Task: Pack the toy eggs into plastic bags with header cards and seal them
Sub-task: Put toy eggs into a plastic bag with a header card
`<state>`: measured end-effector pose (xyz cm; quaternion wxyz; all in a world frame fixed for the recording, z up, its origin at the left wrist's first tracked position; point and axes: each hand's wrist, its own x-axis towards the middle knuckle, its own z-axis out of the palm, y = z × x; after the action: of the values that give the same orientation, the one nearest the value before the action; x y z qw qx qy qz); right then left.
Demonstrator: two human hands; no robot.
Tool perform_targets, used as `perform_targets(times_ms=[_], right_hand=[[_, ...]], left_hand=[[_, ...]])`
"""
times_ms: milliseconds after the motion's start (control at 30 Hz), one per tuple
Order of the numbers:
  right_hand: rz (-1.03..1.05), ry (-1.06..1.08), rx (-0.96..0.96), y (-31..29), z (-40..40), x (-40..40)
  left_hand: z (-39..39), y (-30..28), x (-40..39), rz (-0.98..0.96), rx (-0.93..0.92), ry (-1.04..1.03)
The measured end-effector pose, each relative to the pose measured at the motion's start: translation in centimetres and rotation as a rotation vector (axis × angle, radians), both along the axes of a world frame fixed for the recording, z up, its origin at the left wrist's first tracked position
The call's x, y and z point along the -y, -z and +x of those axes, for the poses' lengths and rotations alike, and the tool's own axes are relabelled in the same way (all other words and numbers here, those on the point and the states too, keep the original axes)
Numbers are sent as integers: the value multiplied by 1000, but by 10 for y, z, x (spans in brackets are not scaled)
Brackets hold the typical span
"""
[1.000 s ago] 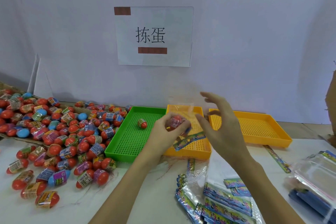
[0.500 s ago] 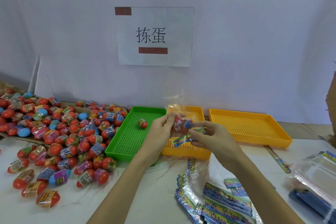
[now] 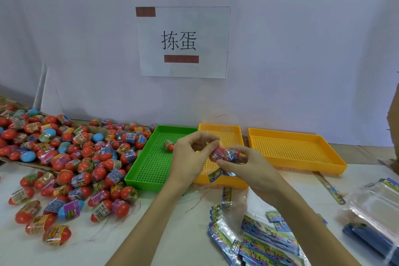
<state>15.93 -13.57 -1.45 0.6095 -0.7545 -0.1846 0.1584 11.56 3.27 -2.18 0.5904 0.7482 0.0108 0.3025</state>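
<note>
Together, left hand [image 3: 190, 153] and right hand [image 3: 248, 164] pinch the bagged egg [image 3: 224, 154]; above the yellow tray [image 3: 235, 134].

Backdrop: pale lavender-white wall [image 3: 302, 49], evenly lit. One white paper sign [image 3: 183, 42] fixed to it, black characters, two brown-red bars. White tabletop [image 3: 172, 233] below. Brown cardboard edge [image 3: 393, 123] at far right.

wall sign [image 3: 183, 42] reads 拣蛋
</note>
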Motion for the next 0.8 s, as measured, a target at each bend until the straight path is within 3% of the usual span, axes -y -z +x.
perform_targets(times_ms=[67,167,267,400,800], right_hand=[[15,-31,1,-2,2,2],[255,-111,-184,-6,7,6],[366,-48,-229,-5,9,8],[404,82,-228,-2,6,5],[328,221,-126,-2,-6,-9]], left_hand=[[-1,-2,-1,-54,14,10],[-1,-1,-7,-110,19,-8],[0,0,-10,-94,-34,-7],[1,3,-9,-138,-84,141],[1,1,-2,-183,-61,153]])
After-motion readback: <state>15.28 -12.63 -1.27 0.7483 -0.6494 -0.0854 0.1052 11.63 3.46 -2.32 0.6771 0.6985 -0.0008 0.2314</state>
